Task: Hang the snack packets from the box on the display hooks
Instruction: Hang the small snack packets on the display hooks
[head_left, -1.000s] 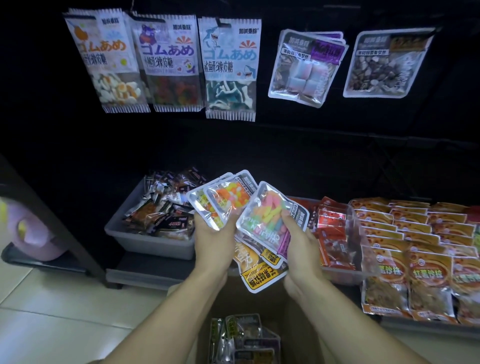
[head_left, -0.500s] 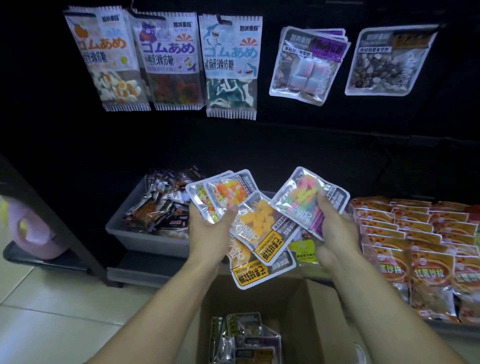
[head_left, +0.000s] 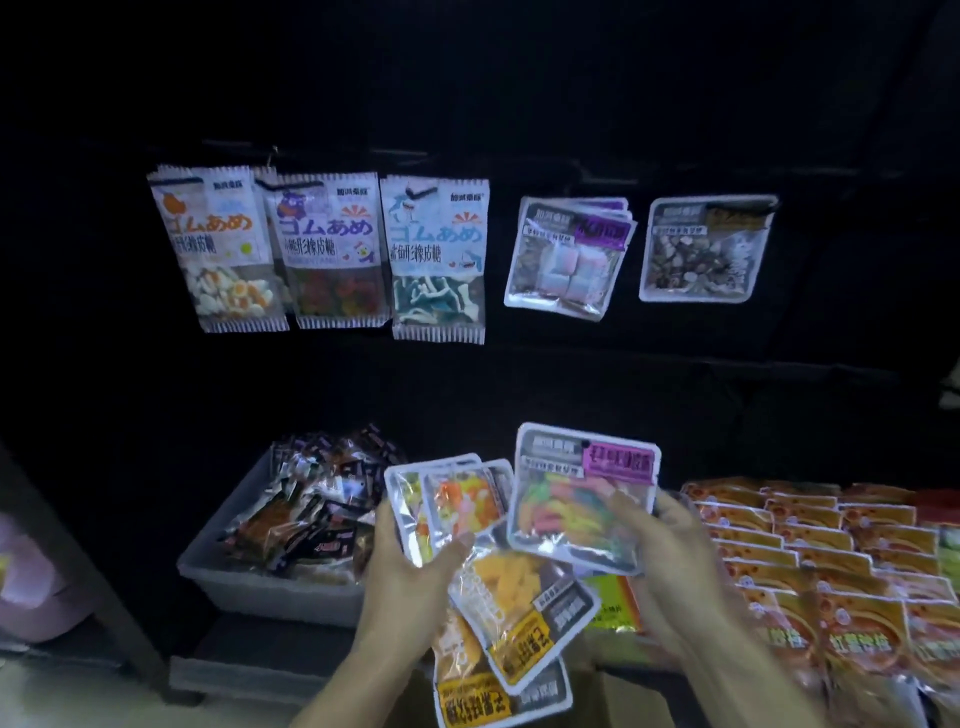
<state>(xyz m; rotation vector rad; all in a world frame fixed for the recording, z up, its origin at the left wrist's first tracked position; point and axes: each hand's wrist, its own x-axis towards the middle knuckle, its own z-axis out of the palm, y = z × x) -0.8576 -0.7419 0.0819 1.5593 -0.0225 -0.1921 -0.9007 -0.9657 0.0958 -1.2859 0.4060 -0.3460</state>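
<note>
1. Peeking in at 6 o'clock: a corner of the brown box, insides hidden here, so no telling how many packets are waiting in it.
2. Gripping a fan of four or so packets with the left hand, thumb pressing on top. Pointing their tops toward 11 and 12 o'clock for the two upper ones; tipping the yellow ones lower down, printed ends toward 5 o'clock.
3. Pinching one rainbow-candy packet with the right hand, thumb on its front, at about 1 o'clock from the fan. Standing nearly upright, label end and hang hole up at 12 o'clock, long side running up and down, leaning a little.
4. Sitting beyond at 9 o'clock: a grey bin of small snacks. Lying at 3 o'clock: rows of orange packs.
5. Hanging far up on the dark wall at 12 o'clock: five hooks' worth of packets already up. Still waiting to be hung, judging by this: all the packets in both hands.
</note>
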